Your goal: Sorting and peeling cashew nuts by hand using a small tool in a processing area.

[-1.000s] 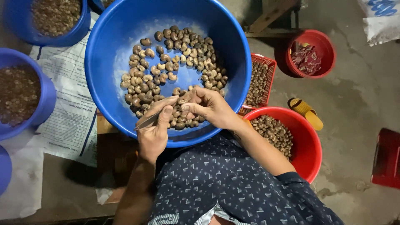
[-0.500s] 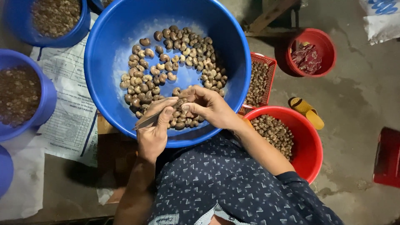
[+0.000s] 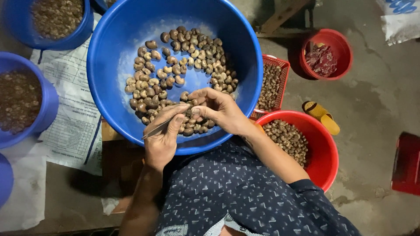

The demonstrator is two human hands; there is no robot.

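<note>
A large blue basin (image 3: 109, 65) holds many brown cashew nuts (image 3: 183, 61). My left hand (image 3: 164, 137) grips a thin metal blade (image 3: 154, 130) whose tip meets a nut. My right hand (image 3: 218, 109) pinches that single nut (image 3: 187, 106) between thumb and fingers, over the near part of the basin. Both hands touch at the nut.
Two blue buckets of brown bits stand at left (image 3: 26, 100) and top left (image 3: 57, 22) on printed paper (image 3: 70, 122). A red bucket of nuts (image 3: 323, 148), a red mesh basket (image 3: 273, 85), a small red bucket (image 3: 326, 54), a yellow sandal (image 3: 321, 118) and a red stool (image 3: 404, 164) lie right.
The hands stay together on the nut; the blade and left fingers have shifted slightly. The view has drifted a little.
</note>
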